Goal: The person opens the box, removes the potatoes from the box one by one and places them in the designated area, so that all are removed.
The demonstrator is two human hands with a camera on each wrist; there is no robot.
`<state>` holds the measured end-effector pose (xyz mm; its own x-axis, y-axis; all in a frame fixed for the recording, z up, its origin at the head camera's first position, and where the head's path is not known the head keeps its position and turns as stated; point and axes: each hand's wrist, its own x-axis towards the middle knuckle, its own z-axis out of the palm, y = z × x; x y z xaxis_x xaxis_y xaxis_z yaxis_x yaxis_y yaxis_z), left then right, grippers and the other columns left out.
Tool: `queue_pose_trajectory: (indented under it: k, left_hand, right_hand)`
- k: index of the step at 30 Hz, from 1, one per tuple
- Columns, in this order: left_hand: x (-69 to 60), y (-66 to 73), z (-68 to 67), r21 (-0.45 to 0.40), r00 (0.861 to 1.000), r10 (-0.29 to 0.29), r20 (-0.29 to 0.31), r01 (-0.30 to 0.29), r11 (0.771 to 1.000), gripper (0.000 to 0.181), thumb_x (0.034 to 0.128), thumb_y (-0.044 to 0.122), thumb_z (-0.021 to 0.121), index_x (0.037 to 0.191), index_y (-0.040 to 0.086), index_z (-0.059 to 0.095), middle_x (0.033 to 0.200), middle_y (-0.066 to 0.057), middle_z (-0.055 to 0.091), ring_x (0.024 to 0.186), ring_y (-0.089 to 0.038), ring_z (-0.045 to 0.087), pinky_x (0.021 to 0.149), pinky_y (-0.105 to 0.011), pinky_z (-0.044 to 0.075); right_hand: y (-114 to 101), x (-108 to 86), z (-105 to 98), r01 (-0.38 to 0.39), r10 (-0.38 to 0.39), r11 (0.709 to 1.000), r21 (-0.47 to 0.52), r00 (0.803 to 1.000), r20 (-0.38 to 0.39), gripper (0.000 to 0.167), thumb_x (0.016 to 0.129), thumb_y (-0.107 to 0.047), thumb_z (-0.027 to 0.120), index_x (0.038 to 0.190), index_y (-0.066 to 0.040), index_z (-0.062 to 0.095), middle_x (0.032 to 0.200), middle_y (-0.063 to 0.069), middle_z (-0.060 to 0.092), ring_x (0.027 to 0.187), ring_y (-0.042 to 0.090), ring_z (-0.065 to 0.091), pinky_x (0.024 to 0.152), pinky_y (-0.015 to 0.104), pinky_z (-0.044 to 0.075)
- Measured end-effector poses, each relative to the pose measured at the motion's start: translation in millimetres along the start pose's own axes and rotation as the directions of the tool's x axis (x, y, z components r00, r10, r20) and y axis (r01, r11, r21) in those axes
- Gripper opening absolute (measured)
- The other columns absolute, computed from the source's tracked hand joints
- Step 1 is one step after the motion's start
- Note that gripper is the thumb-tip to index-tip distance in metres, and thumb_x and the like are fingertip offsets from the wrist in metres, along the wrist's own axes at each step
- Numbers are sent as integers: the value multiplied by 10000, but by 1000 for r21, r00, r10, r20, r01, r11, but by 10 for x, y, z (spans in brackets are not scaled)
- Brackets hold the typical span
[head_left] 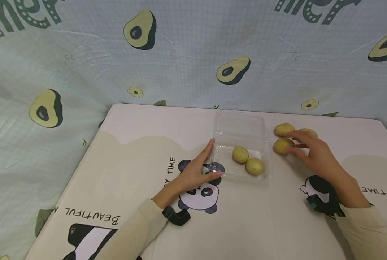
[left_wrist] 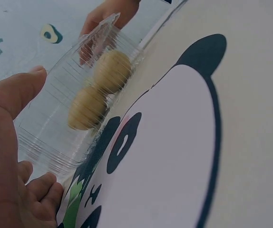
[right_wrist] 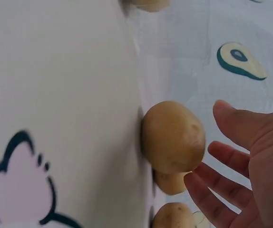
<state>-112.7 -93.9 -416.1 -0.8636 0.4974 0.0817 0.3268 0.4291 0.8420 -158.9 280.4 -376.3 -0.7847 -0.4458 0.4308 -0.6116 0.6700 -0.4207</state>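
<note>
A clear plastic clamshell box (head_left: 225, 155) lies with its lid raised at the back of the table. Two potatoes (head_left: 255, 166) are inside it, side by side. My left hand (head_left: 196, 173) rests along the box's left side, thumb and fingers spread. To the right of the box are several more potatoes (head_left: 284, 129) in a small group. My right hand (head_left: 317, 153) reaches over this group, fingers and thumb around the nearest potato (head_left: 282, 146). In the right wrist view, that potato (right_wrist: 173, 137) sits just before the parted thumb and fingers, not gripped.
A pale cloth with panda prints (head_left: 198, 199) covers the table. Behind it hangs a sheet printed with avocados (head_left: 139, 29), reaching down to the table's back edge. A dark wrist camera (head_left: 176, 216) is strapped to the left wrist.
</note>
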Motion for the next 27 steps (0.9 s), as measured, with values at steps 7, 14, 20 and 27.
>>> queue_pose_trajectory:
  k: [7,14,20,27]
  left_hand:
    - [12,4,3,13,1000,1,-2,-1,1000,1022,825,711,528,1545,269,-46,1591,28,33,1434,-176,109,1119,-437,193]
    - [14,9,2,12,1000,8,-3,-8,1000,1039,810,745,507,1546,262,-45,1591,19,39,1435,-180,109,1119,-445,192]
    - [3,-5,7,12,1000,-1,1,1,1000,1025,822,727,514,1545,266,-47,1589,31,33,1434,-174,105,1121,-441,191]
    - [-3,-5,14,9,1000,8,-3,-8,1000,1032,816,742,501,1546,257,-45,1590,21,38,1434,-179,111,1120,-444,192]
  right_hand:
    - [-155,71,-39,17,-16,1000,10,998,-60,535,748,93,758,1247,-9,591,1238,118,572,1019,-64,490,868,50,380]
    - [-362,168,-48,70,-64,995,67,994,-86,546,713,149,755,1220,11,604,1235,118,586,1107,-12,491,862,73,408]
    - [-491,238,36,128,-121,982,135,991,-60,565,706,164,752,1225,-1,600,1175,103,603,1010,31,588,810,115,467]
    - [-587,283,173,150,-154,977,153,988,16,576,725,137,752,1250,-28,580,1150,49,610,874,125,648,742,155,510]
